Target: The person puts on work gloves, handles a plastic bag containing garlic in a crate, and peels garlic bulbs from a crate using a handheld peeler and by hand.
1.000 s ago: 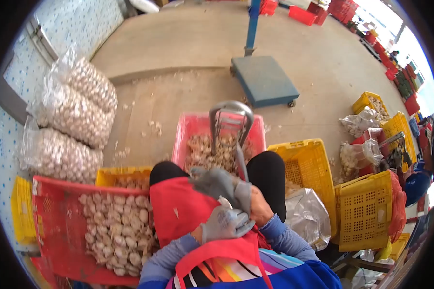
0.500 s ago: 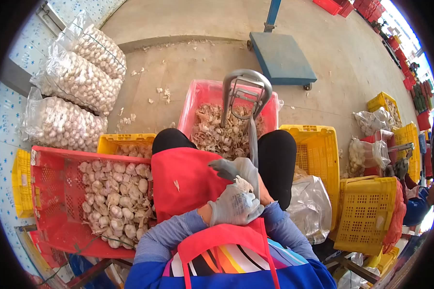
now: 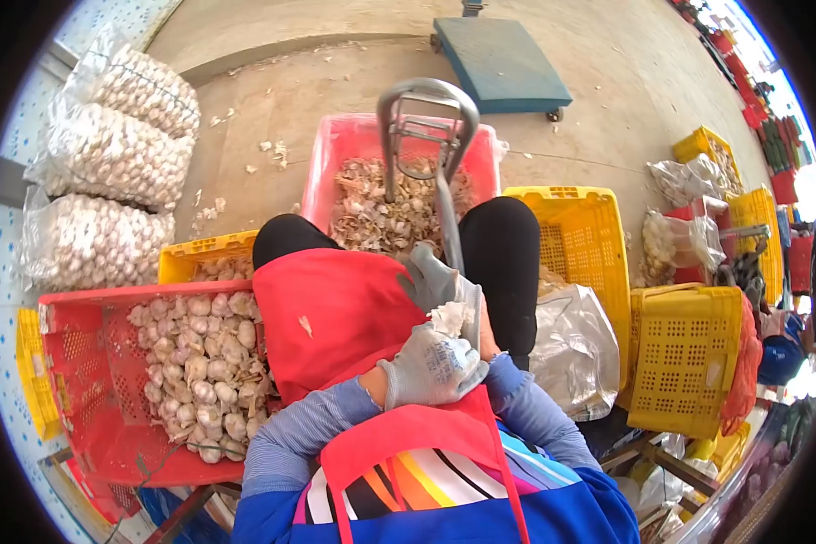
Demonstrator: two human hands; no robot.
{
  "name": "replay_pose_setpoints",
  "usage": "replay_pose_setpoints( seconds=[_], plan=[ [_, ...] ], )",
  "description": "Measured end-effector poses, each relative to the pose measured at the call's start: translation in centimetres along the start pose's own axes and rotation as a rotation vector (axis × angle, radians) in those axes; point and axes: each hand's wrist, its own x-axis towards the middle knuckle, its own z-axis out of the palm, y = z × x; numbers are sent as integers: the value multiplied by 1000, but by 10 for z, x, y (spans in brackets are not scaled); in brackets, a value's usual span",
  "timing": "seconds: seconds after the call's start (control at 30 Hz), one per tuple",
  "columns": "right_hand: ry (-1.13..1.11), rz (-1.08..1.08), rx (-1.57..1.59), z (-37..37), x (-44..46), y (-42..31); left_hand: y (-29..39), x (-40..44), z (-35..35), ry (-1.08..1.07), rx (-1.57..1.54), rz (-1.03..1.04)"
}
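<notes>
My left hand (image 3: 432, 367), in a grey glove, is closed around a garlic bulb (image 3: 451, 319) whose pale, papery top shows above the fingers. Just beyond it, my right hand (image 3: 449, 288), also gloved, is bent inward against the bulb and beside the metal bar; what its fingers grip is hidden. The curved metal tool (image 3: 429, 91) rises over a pink crate (image 3: 331, 150) of garlic skins between my knees. At left a red crate (image 3: 91, 363) holds many garlic bulbs (image 3: 204, 372).
Yellow crates (image 3: 684, 363) stand on the right beside a clear plastic bag (image 3: 576, 354). Stacked bags of garlic (image 3: 100, 240) lie at the left wall. A blue platform scale (image 3: 503, 68) is ahead. Part of another person (image 3: 780, 358) shows at far right.
The view has tilted and shifted. My right hand's fingers, earlier pointing left over the apron, are now raised near the bar. More of the pale garlic shows above my left hand.
</notes>
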Motion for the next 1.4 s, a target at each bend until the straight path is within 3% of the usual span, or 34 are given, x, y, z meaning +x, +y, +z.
replay_pose_setpoints(
  seconds=[0.03,0.1,0.2,0.23,0.43,0.57,0.63,0.7,0.8,0.83,0.93,1.13,1.33,1.37,1.4],
  plan=[
    [1,-48,183,8,2,3,-1,0,3,-11,-32,-27],
    [-101,58,337,29,10,-11,-1,5,0,12,-44,16],
    [-367,146,387,53,22,-37,3,12,-6,67,-69,19],
    [-373,65,329,84,5,-61,5,14,-7,91,-80,13],
    [-171,-100,168,95,2,-93,13,29,-27,-36,-23,-90],
    [-363,-84,443,63,33,-85,13,32,-23,-42,-5,-55],
    [-455,-112,411,52,36,-84,13,30,-15,-53,-45,-66],
    [-454,-145,414,53,17,-83,15,32,-11,-69,-54,-54],
    [-401,-369,383,57,6,-97,17,36,-9,-72,-46,-21],
    [-220,-417,379,58,5,-98,16,38,-7,-54,-64,-25],
    [-3,-305,465,41,4,-101,19,42,-4,-34,-88,-14],
    [-231,-440,440,34,19,-105,12,42,9,1,-92,37],
    [-316,-270,349,36,0,-101,11,37,22,-59,-196,17],
    [-246,-308,335,41,-1,-101,13,36,23,-76,-214,20],
    [-254,-288,443,47,-5,-103,15,37,24,-86,-222,21]
  ],
)
